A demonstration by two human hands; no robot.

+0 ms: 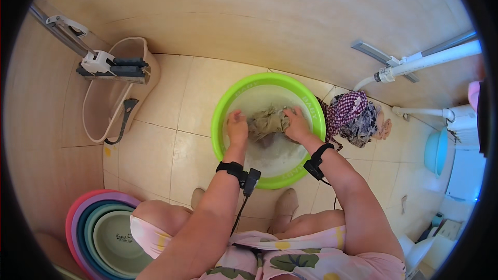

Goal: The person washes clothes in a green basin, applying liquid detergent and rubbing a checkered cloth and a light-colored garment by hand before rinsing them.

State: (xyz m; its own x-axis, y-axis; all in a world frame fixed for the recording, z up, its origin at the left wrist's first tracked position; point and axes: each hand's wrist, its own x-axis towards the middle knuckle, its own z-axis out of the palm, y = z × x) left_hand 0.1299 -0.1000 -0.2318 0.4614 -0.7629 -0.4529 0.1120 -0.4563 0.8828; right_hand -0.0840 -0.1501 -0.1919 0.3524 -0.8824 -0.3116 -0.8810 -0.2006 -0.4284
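Observation:
A round tub with a bright green rim (pixel 220 145) stands on the floor in front of me, holding cloudy water. A wet olive-khaki cloth (pixel 267 123) lies bunched in the water at its middle. My right hand (pixel 296 126) grips the right end of this cloth, thumb and fingers closed on its folds. Just off the cloth's left end is my left hand (pixel 237 126), its fingers curled in; whatever they may hold is hidden. Black bands with small devices circle both my wrists.
Right of the tub lies a pile of clothes (pixel 355 116), partly purple checked. A mop bucket (pixel 93 119) with a mop (pixel 98 62) stands at the left wall. Nested basins (pixel 85 218) sit at the lower left. White pipes (pixel 430 58) and a light-blue basin (pixel 434 153) are at the right.

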